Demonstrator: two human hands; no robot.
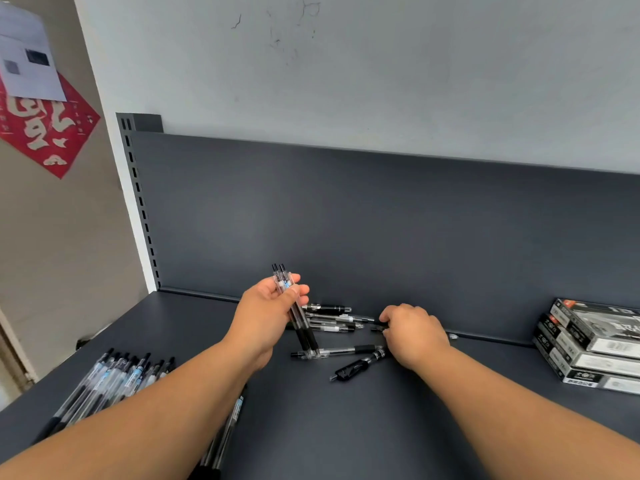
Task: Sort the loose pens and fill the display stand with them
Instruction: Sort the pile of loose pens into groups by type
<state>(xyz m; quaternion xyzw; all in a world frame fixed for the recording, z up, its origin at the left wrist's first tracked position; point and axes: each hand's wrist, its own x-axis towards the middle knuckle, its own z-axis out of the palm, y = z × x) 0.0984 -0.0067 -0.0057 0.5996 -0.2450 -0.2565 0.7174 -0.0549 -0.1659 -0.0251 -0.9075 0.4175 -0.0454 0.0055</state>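
My left hand (268, 311) grips two clear pens (294, 308) with black grips, held nearly upright, tips down near the shelf. My right hand (414, 332) reaches into a loose pile of pens (332, 322) at the back of the dark shelf (346, 427) and its curled fingers pinch a dark pen (377, 328) there. A clear pen (341, 350) and a black pen (358, 367) lie just in front of that hand. A sorted row of clear pens (114, 381) lies at the front left, partly under my left forearm. No display stand is in view.
Three stacked pen boxes (594, 348) stand at the right against the shelf's back panel (381, 220). More pens (225, 434) lie under my left forearm near the front edge. A slotted upright (140, 202) marks the shelf's left end.
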